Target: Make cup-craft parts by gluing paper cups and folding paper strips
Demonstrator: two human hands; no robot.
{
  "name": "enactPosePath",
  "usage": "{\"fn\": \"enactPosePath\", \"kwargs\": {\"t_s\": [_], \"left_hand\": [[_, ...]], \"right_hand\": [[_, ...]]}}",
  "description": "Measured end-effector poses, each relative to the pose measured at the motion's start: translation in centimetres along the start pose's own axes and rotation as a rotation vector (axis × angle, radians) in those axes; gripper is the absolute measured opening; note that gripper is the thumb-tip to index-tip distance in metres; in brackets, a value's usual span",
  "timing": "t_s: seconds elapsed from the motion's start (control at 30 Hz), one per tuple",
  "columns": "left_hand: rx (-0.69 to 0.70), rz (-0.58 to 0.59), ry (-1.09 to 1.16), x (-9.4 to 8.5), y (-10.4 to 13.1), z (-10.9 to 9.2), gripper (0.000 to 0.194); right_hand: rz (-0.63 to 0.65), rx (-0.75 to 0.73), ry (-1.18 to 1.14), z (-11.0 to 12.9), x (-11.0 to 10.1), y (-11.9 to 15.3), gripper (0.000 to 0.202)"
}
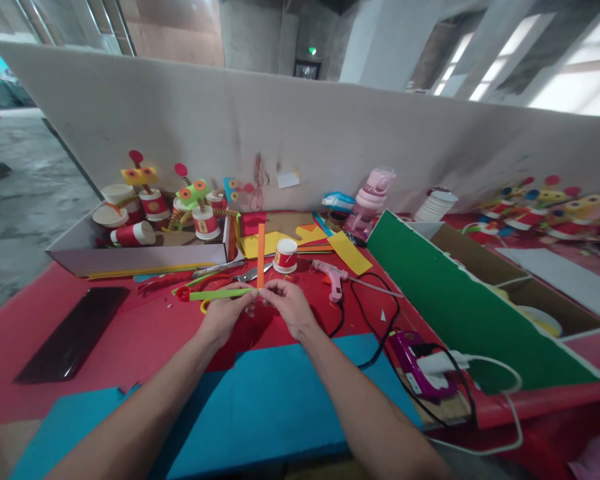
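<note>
My left hand (pixel 225 317) pinches the right end of a green paper strip (pixel 215 294), which points left. Fingertips of my right hand (pixel 291 308) are closed on the lower end of an orange paper strip (pixel 261 250), which stands up away from me. The two strips meet at a right angle between my fingers; whether they are stuck together I cannot tell. Just beyond my right hand stands an upside-down red and white paper cup (pixel 285 256). A pink glue gun (pixel 335 277) lies to its right. Scissors (pixel 253 273) lie behind my left hand, partly hidden.
At the back left, a box (pixel 145 260) holds paper-cup figures with springy arms. A black phone-like slab (pixel 75 333) lies left. Blue sheets (pixel 260 407) cover the front edge. To the right are a green-sided divided box (pixel 430 300), a purple power strip (pixel 415 360) and loose cords.
</note>
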State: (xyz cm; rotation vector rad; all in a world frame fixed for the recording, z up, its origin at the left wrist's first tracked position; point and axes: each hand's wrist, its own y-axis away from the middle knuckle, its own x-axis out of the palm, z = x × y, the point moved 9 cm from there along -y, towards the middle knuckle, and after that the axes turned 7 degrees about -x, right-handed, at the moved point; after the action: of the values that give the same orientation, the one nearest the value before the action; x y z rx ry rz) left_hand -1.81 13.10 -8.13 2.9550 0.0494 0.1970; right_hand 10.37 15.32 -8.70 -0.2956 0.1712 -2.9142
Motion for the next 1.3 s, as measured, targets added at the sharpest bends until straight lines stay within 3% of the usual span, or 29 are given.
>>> {"fn": "enactPosePath", "kwargs": {"t_s": [0.07, 0.13, 0.2, 0.27, 0.37, 0.43, 0.5, 0.6, 0.87, 1.03, 1.1, 1.2, 1.3], "left_hand": [[0.066, 0.048, -0.15, -0.1, 0.4, -1.7, 0.025], [0.191, 0.006, -0.372, -1.9, 1.0, -4.2, 0.029], [0.296, -0.187, -0.597, -6.3, 2.0, -6.7, 0.036], [0.33, -0.419, -0.895, -11.9, 3.5, -8.5, 0.043], [0.049, -0.722, -1.382, -21.2, 5.5, -8.4, 0.065], [-0.163, -0.733, -1.516, -25.6, 6.5, -7.1, 0.082], [-0.269, -0.669, -1.558, -27.6, 7.0, -5.8, 0.09], [-0.29, -0.607, -1.58, -27.5, 7.0, -4.8, 0.087], [-0.38, -0.74, -1.528, -26.3, 7.7, -5.0, 0.073], [-0.349, -0.682, -1.538, -25.3, 8.2, -4.8, 0.079], [-0.28, -0.654, -1.553, -25.4, 9.0, -4.9, 0.077], [-0.055, -0.684, -1.54, -25.8, 11.2, -5.7, 0.055], [0.127, -0.606, -1.538, -25.6, 13.6, -5.6, 0.04]], "right_hand": [[-0.036, -0.015, 0.029, 0.0, -0.5, -0.1, 0.026], [-0.072, -0.015, 0.033, -0.2, -0.9, -0.3, 0.027], [-0.097, -0.004, 0.013, -0.3, -1.2, -0.3, 0.029], [-0.113, 0.014, -0.009, -0.4, -1.2, -0.2, 0.031], [-0.119, 0.039, -0.033, -0.2, -1.2, 0.0, 0.031], [-0.114, 0.041, -0.042, 0.0, -1.1, 0.1, 0.03], [-0.109, 0.032, -0.039, 0.2, -1.1, 0.1, 0.03], [-0.109, 0.02, -0.023, 0.1, -1.2, 0.0, 0.03], [-0.103, 0.02, -0.012, -0.1, -1.1, 0.0, 0.033], [-0.085, 0.015, 0.003, -0.1, -1.1, 0.0, 0.031], [-0.084, 0.014, 0.002, -0.2, -1.1, -0.1, 0.03], [-0.07, 0.009, 0.0, -0.2, -0.9, 0.0, 0.029], [-0.045, 0.007, -0.006, -0.2, -0.5, 0.1, 0.028]]}}
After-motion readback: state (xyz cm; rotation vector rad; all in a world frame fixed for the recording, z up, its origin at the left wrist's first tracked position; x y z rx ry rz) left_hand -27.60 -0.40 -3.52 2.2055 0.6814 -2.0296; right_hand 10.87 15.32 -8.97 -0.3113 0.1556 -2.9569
